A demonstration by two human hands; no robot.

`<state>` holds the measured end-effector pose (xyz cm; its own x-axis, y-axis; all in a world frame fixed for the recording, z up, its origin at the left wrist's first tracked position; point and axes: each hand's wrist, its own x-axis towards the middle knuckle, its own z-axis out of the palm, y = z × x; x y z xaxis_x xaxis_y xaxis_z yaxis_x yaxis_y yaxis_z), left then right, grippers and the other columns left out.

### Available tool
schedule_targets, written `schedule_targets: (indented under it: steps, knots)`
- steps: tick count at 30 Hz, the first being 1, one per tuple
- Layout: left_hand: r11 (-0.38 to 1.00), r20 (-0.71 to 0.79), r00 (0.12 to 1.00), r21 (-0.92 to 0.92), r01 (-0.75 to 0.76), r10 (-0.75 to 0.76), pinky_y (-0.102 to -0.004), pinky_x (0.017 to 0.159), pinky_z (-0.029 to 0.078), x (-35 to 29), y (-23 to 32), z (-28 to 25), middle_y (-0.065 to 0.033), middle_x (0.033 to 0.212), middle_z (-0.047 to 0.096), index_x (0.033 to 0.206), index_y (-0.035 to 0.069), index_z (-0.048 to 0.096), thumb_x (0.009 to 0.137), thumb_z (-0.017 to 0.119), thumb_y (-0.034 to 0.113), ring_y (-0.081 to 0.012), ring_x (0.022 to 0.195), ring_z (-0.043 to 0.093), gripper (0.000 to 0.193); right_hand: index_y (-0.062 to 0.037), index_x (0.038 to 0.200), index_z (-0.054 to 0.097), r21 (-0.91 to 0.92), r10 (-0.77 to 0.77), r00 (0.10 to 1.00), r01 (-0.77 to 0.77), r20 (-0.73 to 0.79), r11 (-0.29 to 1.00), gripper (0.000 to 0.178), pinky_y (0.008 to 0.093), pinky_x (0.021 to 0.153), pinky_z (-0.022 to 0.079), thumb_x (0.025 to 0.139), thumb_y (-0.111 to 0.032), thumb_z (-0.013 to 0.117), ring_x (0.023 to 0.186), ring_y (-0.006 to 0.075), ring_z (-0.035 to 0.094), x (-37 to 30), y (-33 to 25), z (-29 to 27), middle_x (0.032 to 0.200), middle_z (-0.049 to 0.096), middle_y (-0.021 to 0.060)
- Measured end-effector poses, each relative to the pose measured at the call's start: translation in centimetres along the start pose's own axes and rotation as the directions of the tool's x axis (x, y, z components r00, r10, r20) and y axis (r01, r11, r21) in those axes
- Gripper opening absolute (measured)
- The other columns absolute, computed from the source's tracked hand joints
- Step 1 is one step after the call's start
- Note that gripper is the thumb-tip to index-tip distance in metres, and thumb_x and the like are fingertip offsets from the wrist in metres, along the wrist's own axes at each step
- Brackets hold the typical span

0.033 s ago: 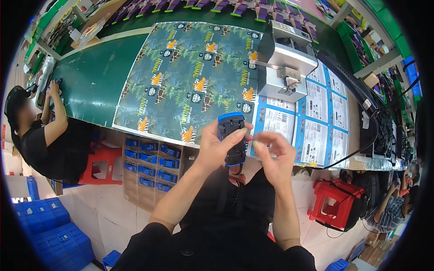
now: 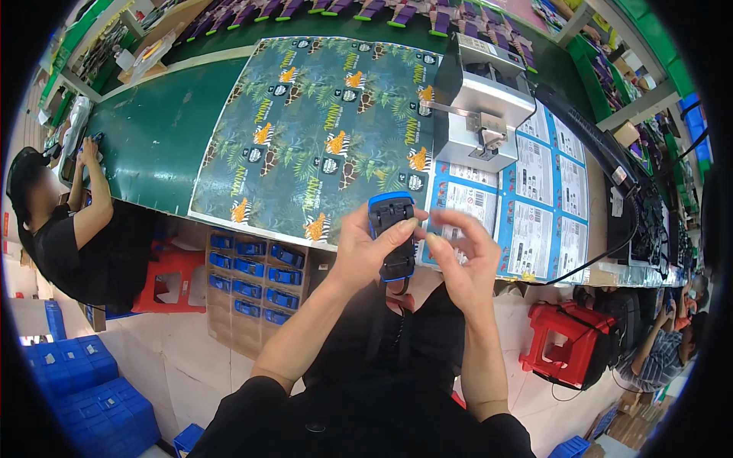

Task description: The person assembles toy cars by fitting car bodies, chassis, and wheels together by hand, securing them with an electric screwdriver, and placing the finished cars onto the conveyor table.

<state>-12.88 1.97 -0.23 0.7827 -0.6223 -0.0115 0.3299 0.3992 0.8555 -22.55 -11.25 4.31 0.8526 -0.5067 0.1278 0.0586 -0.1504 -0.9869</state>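
My left hand (image 2: 365, 243) is wrapped around a blue toy car (image 2: 397, 266) turned with its black underside toward me, and the thumb lies across that underside. Close against the car's right side is my right hand (image 2: 467, 258), its fingers curled and partly blurred. Its thumb and index finger come close together near the left thumb tip; whatever may be between them is too small to make out. Both hands are above the front edge of the workbench.
Printed animal-pattern sheets (image 2: 305, 145) and blue-white label sheets (image 2: 534, 221) cover the bench. A metal machine (image 2: 489, 107) stands on them, a black cable to its right. Below left, blue toy cars fill a cardboard tray (image 2: 221, 320). Red stools (image 2: 561, 343) flank me; a co-worker (image 2: 57, 229) sits left.
My right hand's index finger and thumb have shifted slightly toward the toy car. The left hand and the car stay in place.
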Motion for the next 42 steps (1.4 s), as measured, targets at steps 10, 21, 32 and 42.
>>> schedule_targets:
  steps: [10, 21, 32, 42]
  knots:
    - [0.949, 0.062, 0.985, 0.263, -0.172, 0.161, -0.0271, 0.074, 0.05, -0.8, -1.1, -0.6, -0.004, 0.093, 0.067, 0.108, -0.002, 0.063, 0.085, 0.073, 0.01, -0.009, 0.085, 0.06, 0.028, -0.0007, 0.107, 0.069, 0.128, 0.044, 0.981, -0.069, 0.191, 0.989, 0.021, 0.0263, 0.079, 0.051, 0.087, -0.007, 0.071, 0.093, 0.013, 0.066, 2.6, 1.1, 3.8, 0.107, 0.07, 0.0103]
    - [0.974, 0.135, 0.989, 0.208, -0.085, 0.058, -0.0279, 0.078, 0.051, -0.3, -0.1, -0.5, -0.004, 0.097, 0.067, 0.113, -0.001, 0.061, 0.086, 0.072, 0.009, -0.0104, 0.088, 0.062, 0.03, 0.0013, 0.101, 0.072, 0.174, 0.091, 0.983, -0.119, 0.159, 0.978, 0.018, 0.026, 0.079, 0.053, 0.085, -0.008, 0.074, 0.089, 0.0106, 0.065, 3.2, 0.5, 3.2, 0.095, 0.072, 0.0082]
    - [0.988, -0.036, 0.991, -0.084, 0.129, -0.132, -0.0334, 0.065, 0.06, 1.9, 0.3, -0.4, -0.0154, 0.104, 0.068, 0.124, -0.002, 0.055, 0.09, 0.065, 0.013, -0.0203, 0.076, 0.07, 0.039, -0.0003, 0.131, 0.047, -0.03, -0.452, 0.584, 0.59, -0.674, 0.807, 0.05, 0.0349, 0.097, 0.049, 0.087, -0.005, 0.072, 0.11, 0.0234, 0.06, 10.7, -1.1, -11.3, 0.128, 0.057, 0.0146]
    - [0.991, -0.042, 0.99, 0.026, 0.134, -0.133, -0.0338, 0.068, 0.059, 1.8, 0.2, 0.7, -0.0164, 0.102, 0.069, 0.122, -0.003, 0.057, 0.089, 0.067, 0.014, -0.0212, 0.078, 0.07, 0.038, 0.0011, 0.091, 0.058, 0.115, -0.626, 0.689, 0.7, -0.366, 0.705, 0.015, 0.0366, 0.067, 0.056, 0.094, -0.013, 0.062, 0.058, 0.0179, 0.058, 9.8, -10.5, -12.1, 0.071, 0.059, 0.0116]
